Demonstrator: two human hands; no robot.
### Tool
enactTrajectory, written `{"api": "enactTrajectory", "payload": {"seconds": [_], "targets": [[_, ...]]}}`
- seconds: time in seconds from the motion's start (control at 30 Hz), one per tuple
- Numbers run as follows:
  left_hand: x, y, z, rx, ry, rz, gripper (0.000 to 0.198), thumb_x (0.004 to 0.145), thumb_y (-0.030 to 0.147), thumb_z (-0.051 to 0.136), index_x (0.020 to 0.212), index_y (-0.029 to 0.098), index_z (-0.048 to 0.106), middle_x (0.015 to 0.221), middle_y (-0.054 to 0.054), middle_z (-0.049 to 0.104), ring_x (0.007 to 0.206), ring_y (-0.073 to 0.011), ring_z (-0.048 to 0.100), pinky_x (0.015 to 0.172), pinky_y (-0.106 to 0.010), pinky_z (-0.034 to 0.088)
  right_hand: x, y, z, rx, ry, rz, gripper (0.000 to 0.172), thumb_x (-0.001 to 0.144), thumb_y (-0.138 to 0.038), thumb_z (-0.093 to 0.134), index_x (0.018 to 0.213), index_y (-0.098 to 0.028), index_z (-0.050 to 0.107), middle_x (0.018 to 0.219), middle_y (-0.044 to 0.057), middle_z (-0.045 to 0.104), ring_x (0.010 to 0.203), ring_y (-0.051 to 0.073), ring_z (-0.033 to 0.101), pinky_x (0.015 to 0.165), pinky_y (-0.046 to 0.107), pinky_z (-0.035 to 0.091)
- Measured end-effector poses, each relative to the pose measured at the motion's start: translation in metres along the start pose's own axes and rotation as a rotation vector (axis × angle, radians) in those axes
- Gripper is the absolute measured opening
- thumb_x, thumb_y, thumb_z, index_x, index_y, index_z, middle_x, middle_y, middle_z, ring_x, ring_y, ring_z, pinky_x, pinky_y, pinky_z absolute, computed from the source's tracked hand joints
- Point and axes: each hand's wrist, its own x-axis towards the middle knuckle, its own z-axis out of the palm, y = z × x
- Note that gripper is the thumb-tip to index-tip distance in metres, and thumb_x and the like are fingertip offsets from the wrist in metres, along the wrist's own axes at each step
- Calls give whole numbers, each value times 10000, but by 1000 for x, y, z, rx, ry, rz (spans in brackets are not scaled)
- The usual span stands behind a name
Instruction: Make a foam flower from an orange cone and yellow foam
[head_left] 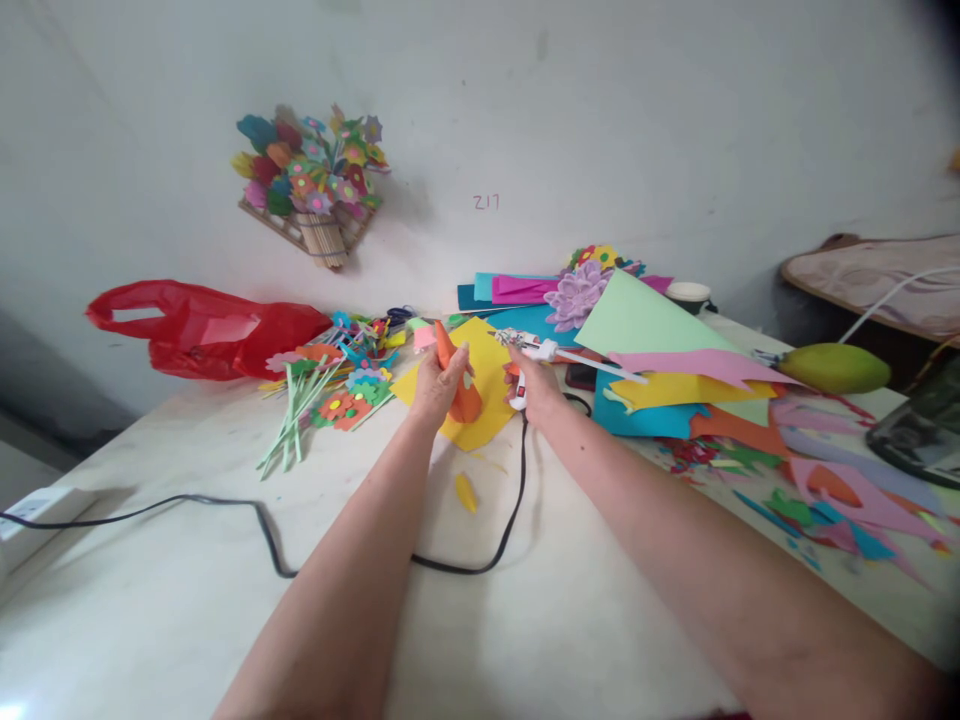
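My left hand (440, 385) is closed around an orange cone (465, 402) that looks like rolled craft foam, its narrow tip pointing up. In my right hand (538, 385) is a white hot glue gun (536, 347), with a glue stick (600, 365) jutting from its back and its nozzle turned toward the cone. My fingers wrap its handle. Under both hands lies a yellow foam sheet (489, 430). A small yellow scrap (466, 492) rests on the table just in front of that sheet. The black cord (517, 500) runs down from the glue gun and off to the left.
Foam flowers (345, 405) and pale green stems (296, 425) lie at left beside a red plastic bag (217, 330). Coloured sheets (660, 315) and scraps (832, 510) cover the right side, near a glass jar (922, 420). A flower basket (319, 190) hangs on the wall.
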Motion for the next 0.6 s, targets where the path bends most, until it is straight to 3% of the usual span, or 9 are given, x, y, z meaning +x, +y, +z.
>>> {"api": "enactTrajectory", "payload": {"seconds": [0.6], "targets": [[-4, -3, 4, 19, -51, 9, 365, 738, 541, 548, 693, 181, 516, 607, 4, 571, 471, -91, 481, 496, -224, 365, 2, 2, -1, -7, -12, -15, 222, 778, -336, 611, 687, -155, 522, 443, -55, 506, 240, 67, 381, 257, 212, 350]]}}
